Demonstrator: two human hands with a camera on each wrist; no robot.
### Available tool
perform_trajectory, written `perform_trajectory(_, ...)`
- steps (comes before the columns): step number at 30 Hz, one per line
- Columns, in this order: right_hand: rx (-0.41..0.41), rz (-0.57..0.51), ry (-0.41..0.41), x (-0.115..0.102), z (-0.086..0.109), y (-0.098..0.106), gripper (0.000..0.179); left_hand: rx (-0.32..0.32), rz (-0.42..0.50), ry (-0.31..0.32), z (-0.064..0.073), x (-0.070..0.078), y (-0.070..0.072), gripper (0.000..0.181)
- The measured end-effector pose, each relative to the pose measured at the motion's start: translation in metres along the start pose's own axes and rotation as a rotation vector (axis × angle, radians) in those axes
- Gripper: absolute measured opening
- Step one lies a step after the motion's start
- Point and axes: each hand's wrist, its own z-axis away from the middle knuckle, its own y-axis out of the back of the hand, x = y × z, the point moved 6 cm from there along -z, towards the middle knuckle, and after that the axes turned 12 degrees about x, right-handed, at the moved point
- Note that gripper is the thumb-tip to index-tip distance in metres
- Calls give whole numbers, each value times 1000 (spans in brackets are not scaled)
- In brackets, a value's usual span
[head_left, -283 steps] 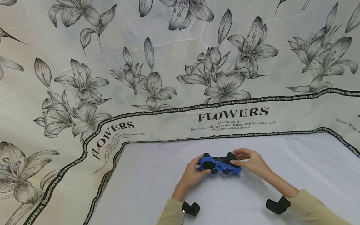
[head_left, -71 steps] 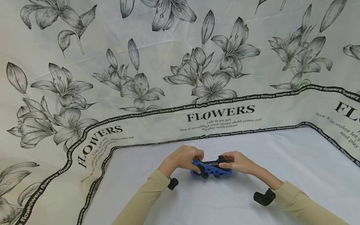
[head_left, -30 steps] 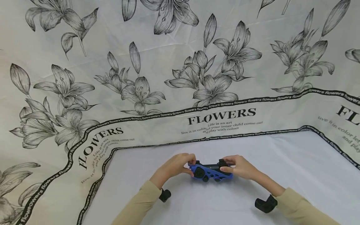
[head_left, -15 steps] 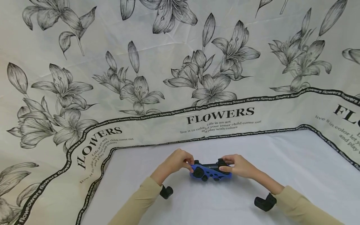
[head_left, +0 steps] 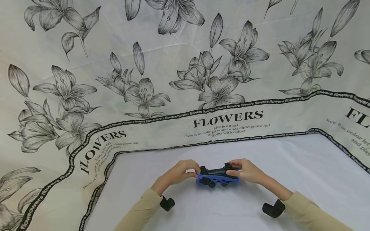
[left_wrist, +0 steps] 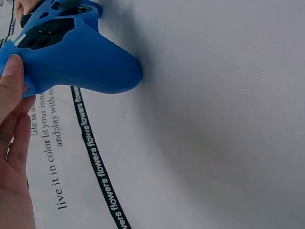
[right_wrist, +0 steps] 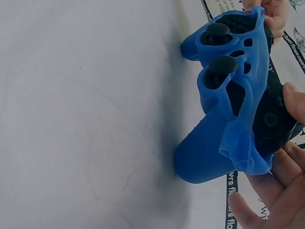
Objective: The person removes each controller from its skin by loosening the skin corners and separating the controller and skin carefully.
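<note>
A black game controller (head_left: 217, 172) sits partly inside a blue silicone cover (head_left: 215, 178), above the white table. My left hand (head_left: 180, 171) pinches the cover's edge at the left end, thumb on the front; its fingers behind are partly hidden in the left wrist view. With thumb and fingers, my right hand (head_left: 250, 171) holds the controller's bare black right end. In the right wrist view the cover (right_wrist: 202, 148) is peeled off that upper right corner, its edge folded and loose. Both thumbsticks poke through its holes, and the cover still wraps the grips.
The white tabletop (head_left: 231, 208) lies below. Behind and to the left hangs a flower-printed cloth (head_left: 162, 128) with black lettered bands. A black wrist device (head_left: 167, 203) sits by the left sleeve, another black wrist device (head_left: 273, 209) by the right.
The left hand has shifted its grip at the controller's left end and lowered slightly. More of the black top edge now shows above the blue cover. The right hand keeps its hold.
</note>
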Motion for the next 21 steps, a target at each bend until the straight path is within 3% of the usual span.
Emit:
perform_trajectory(7,4,-31,-8,-2,3,2,58,108,89,-105,4,7,-1,6)
perform_trajectory(13,6,-34,-18,-5,4,2,56,121,173,-56,6,5,-2,7)
perform_trajectory(21,9,-49,-27,-4,5,1,54,87,159,-46,8,6,-4,6)
